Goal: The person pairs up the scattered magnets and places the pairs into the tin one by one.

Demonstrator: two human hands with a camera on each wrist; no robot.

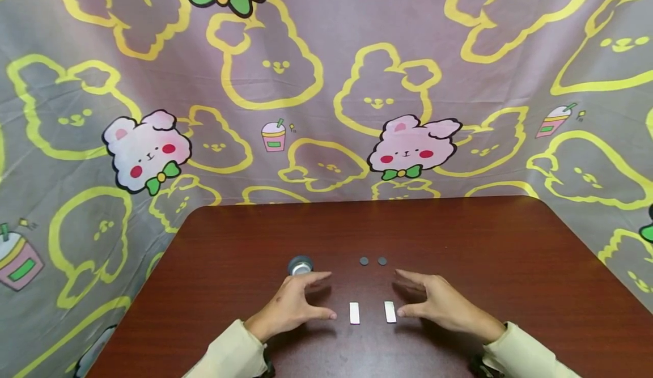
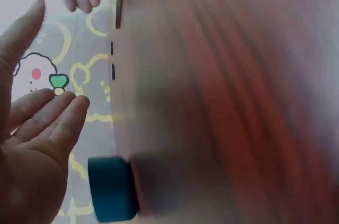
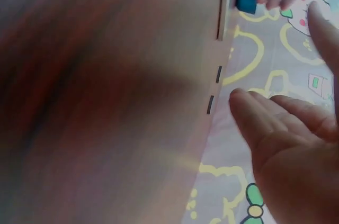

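Observation:
Both hands hover over the brown table, thumbs and fingers spread apart, holding nothing. The left hand [image 1: 292, 305] is left of two small white rectangular pieces, just in front of a dark round object with a silvery top [image 1: 300, 265]; in the left wrist view its side looks dark teal [image 2: 112, 189]. The right hand [image 1: 442, 303] has its thumb tip close beside the right white piece [image 1: 390, 312]. The left white piece [image 1: 354, 313] lies between the hands. Behind them, two small dark discs lie side by side, a left disc [image 1: 364, 261] and a right disc [image 1: 382, 261].
The brown wooden table [image 1: 245, 230] has rounded far corners. A patterned curtain [image 1: 326, 123] with rabbit faces and yellow outlines hangs behind it and at both sides. The round object stands taller than the flat pieces.

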